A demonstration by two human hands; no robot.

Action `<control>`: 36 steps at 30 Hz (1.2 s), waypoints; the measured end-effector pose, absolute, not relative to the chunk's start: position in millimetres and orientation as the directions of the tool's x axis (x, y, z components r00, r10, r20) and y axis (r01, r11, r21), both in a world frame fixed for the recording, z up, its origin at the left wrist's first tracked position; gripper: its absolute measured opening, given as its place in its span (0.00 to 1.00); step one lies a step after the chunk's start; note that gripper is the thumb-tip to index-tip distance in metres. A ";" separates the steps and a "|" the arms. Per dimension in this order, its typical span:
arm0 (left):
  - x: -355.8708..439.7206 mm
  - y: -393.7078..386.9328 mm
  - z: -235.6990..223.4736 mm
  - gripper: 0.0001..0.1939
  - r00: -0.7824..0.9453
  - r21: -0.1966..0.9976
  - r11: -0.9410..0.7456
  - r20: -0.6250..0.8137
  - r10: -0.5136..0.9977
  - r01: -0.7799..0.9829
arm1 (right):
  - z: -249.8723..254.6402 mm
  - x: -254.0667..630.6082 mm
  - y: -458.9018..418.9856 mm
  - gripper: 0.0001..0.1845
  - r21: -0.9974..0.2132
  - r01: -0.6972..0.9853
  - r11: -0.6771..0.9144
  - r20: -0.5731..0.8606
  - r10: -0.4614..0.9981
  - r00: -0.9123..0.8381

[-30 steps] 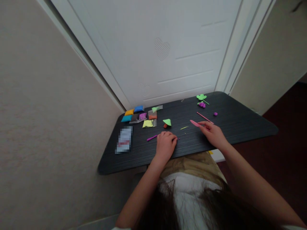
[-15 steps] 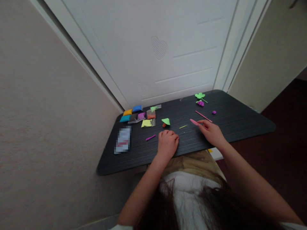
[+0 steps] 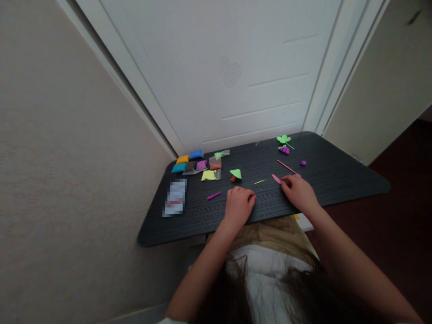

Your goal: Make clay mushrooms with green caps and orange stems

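Note:
My right hand [image 3: 299, 192] is closed around the handle end of a pink modelling knife [image 3: 276, 179], whose blade points away to the left, low over the table. My left hand [image 3: 238, 204] rests near the front edge with its fingers curled; whatever is in or under them is hidden. To its left lies a purple clay tool or stick [image 3: 214, 195]. Just beyond it stands a clay mushroom with a green cap [image 3: 236, 173] and reddish stem. Between the hands lies a thin yellow-green strip [image 3: 259, 182]. A pink stick [image 3: 288, 168] lies beyond my right hand.
On the dark table [image 3: 195, 225], several coloured clay packets [image 3: 211, 175] lie at the back left, beside a blurred packet [image 3: 175, 198]. At the back right are a green clover shape [image 3: 284, 139], a purple grape cluster [image 3: 284, 150] and a purple ball [image 3: 303, 163]. A white door [image 3: 263, 99] stands behind.
My left hand has shifted slightly right, away from the purple stick, and its fingers have curled. My right hand has turned and lowered a little, the knife pointing more steeply away.

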State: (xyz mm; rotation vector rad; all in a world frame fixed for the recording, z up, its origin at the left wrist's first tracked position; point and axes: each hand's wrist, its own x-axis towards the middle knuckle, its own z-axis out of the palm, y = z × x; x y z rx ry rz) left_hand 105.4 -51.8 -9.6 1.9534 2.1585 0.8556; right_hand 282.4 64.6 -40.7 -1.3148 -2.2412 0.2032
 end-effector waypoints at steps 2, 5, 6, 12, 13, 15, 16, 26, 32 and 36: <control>104.5 -54.9 -2.4 0.06 -0.227 0.730 -0.004 0.218 0.949 0.683 | -40.3 282.7 64.4 0.14 -0.407 0.753 0.517 0.366 0.848 -0.384; 102.1 -63.3 14.2 0.08 -0.238 0.983 -0.070 0.110 0.965 0.171 | -39.0 283.3 63.6 0.14 -0.439 0.736 0.515 0.365 0.851 -0.378; 101.8 -67.3 21.0 0.08 -0.243 0.994 -0.100 0.107 0.964 0.040 | -38.5 283.6 63.5 0.14 -0.449 0.732 0.513 0.362 0.853 -0.375; 113.1 -99.1 61.2 0.12 -0.309 0.949 -0.315 0.301 0.902 0.005 | -37.3 285.1 64.2 0.15 -0.508 0.702 0.500 0.343 0.865 -0.367; 116.3 -104.5 66.2 0.13 -0.316 0.932 -0.353 0.360 0.878 0.083 | -37.4 285.2 64.3 0.15 -0.516 0.697 0.499 0.343 0.865 -0.365; 122.1 -113.9 73.9 0.13 -0.314 0.883 -0.405 0.464 0.828 0.238 | -37.7 285.3 64.3 0.15 -0.529 0.690 0.493 0.340 0.869 -0.360; 124.4 -117.7 76.6 0.13 -0.304 0.854 -0.425 0.507 0.806 0.299 | -37.9 285.4 64.2 0.15 -0.535 0.688 0.490 0.338 0.871 -0.357; 128.0 -129.5 83.6 0.17 -0.172 0.730 -0.514 0.636 0.752 0.451 | -36.5 286.2 63.9 0.15 -0.572 0.686 0.450 0.300 0.893 -0.335; 129.0 -129.7 83.3 0.19 -0.192 0.738 -0.521 0.638 0.746 0.428 | -35.2 286.2 62.7 0.16 -0.582 0.678 0.450 0.304 0.893 -0.332; 127.8 -128.7 84.1 0.19 -0.181 0.730 -0.516 0.639 0.748 0.448 | -35.4 286.7 62.3 0.15 -0.581 0.683 0.443 0.298 0.896 -0.328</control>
